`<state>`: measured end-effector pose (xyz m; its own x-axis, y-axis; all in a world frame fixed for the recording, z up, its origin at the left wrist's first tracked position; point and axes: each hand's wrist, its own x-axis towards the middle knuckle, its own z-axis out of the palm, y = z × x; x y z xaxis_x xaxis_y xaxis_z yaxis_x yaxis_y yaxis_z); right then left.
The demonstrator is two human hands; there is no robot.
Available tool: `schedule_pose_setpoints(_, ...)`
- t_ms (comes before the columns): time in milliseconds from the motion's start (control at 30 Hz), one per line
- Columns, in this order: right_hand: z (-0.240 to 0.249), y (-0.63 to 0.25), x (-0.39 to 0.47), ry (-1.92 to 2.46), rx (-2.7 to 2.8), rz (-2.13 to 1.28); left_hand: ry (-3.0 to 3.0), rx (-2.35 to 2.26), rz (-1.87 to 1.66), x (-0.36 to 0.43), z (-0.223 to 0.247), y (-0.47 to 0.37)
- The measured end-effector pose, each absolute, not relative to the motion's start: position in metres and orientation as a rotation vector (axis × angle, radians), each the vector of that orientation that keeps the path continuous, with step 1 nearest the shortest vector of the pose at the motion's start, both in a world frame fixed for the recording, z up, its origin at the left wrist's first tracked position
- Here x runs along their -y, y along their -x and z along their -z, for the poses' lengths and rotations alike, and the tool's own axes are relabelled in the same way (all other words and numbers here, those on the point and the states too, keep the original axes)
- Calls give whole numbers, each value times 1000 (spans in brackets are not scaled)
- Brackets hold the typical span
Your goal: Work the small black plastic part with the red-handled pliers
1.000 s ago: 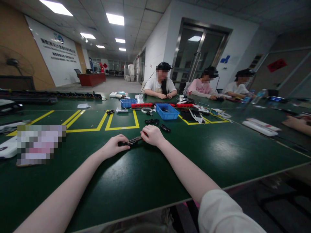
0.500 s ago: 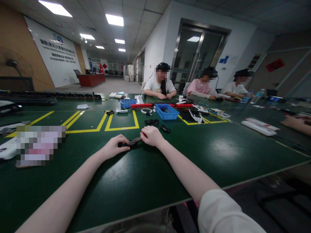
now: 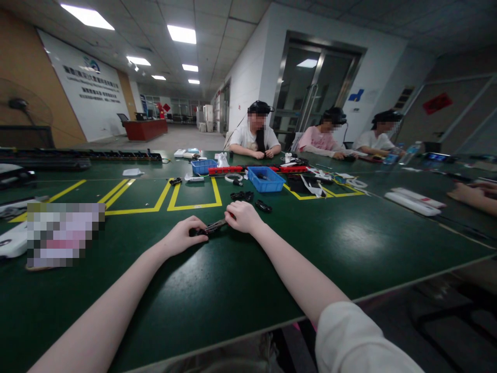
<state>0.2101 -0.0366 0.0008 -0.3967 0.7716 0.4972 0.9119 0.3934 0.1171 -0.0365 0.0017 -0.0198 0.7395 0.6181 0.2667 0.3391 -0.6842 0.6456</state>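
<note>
Fingers of my left hand [image 3: 185,235] are closed round one end of a small black object [image 3: 201,232], low over the green table [image 3: 248,280]. My right hand [image 3: 243,216] pinches the far end of a thin grey metal piece [image 3: 216,226], which slants from the black object up to my right fingertips. Whether the two pieces are joined cannot be made out. Just beyond my right hand lie a dark bundle [image 3: 241,196] and a small black item [image 3: 263,206].
Blue bins [image 3: 266,180] [image 3: 201,166], a red strip [image 3: 225,170] and a white cable coil [image 3: 233,178] lie farther back. White boxes [image 3: 412,202] are at right, a blurred flat item [image 3: 66,235] at left. Three people sit opposite; another person's hand [image 3: 471,194] is at far right.
</note>
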Motion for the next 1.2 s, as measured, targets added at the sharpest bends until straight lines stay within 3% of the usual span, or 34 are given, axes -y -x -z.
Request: schedule_pose_setpoints(1200, 1, -208, 38, 1499, 2243, 495, -2346, -729, -635, -1, 19, 36)
